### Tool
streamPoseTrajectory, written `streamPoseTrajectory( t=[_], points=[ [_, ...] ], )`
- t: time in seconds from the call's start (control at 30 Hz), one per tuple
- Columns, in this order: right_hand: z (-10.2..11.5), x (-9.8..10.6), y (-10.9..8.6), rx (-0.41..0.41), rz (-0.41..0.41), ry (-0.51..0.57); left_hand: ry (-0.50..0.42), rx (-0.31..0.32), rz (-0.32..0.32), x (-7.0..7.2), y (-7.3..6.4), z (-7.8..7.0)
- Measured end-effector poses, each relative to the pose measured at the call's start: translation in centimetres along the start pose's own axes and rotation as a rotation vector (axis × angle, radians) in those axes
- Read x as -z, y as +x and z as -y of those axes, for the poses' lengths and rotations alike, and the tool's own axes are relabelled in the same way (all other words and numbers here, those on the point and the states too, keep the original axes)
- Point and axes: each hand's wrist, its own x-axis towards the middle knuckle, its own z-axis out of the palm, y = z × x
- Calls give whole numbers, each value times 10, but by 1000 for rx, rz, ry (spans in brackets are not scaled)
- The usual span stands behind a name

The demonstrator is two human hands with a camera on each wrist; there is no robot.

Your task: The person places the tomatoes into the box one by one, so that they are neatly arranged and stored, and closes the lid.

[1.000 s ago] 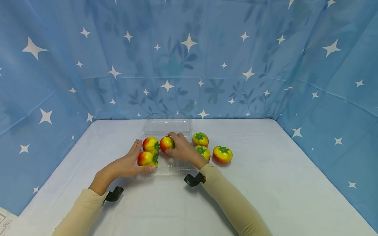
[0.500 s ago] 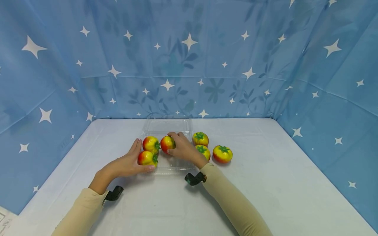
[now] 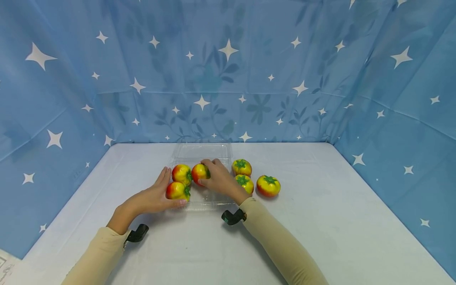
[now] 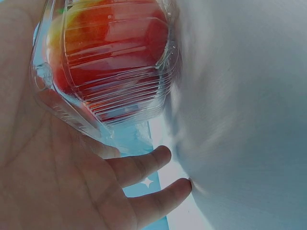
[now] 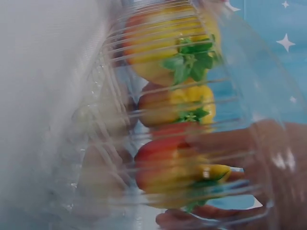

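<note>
Head view first: I've got my right hand [image 3: 221, 179] curled round a tomato [image 3: 200, 172], holding it just inside the clear plastic tray [image 3: 210, 201] in the middle of the white table [image 3: 320, 221]. My left hand [image 3: 154, 196] lies with straight fingers against the tray's left side, bracing it beside two tomatoes already inside [image 3: 181, 174]. Three more tomatoes [image 3: 268, 186] sit on the table just right of the tray.

Left wrist view: my palm [image 4: 53, 172] is flat against the ribbed tray wall [image 4: 120, 96], red fruit showing through it. That plastic looks thin and springy to me, so I'd brace it low.

Right wrist view: through the tray wall I see the held tomato [image 5: 177, 172], fingers [image 5: 225, 143] wrapped over it. It looks smooth, light and firm; I'd grip it round the middle.
</note>
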Motion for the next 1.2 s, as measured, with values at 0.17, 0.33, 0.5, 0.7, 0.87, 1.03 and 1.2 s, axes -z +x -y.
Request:
streamPoseTrajectory(
  t=[0.17,0.33,0.5,0.7,0.87,1.03,1.2],
  points=[
    [1,-2,-1,17,-12,-14,5,5,3,0,1,0],
    [1,-2,-1,22,-16,-2,6,2,3,0,1,0],
    [0,-1,-1,16,2,5,4,-2,0,0,0,0],
    [-1,-1,-1,-13,17,0,11,-4,2,0,1,1],
    [1,1,-1,-36,32,-1,10,-6,0,0,1,1],
    [3,4,-2,-57,34,-9,13,-3,0,0,0,0],
    [4,8,-3,-55,44,-10,12,-3,-1,0,0,0]
  ],
)
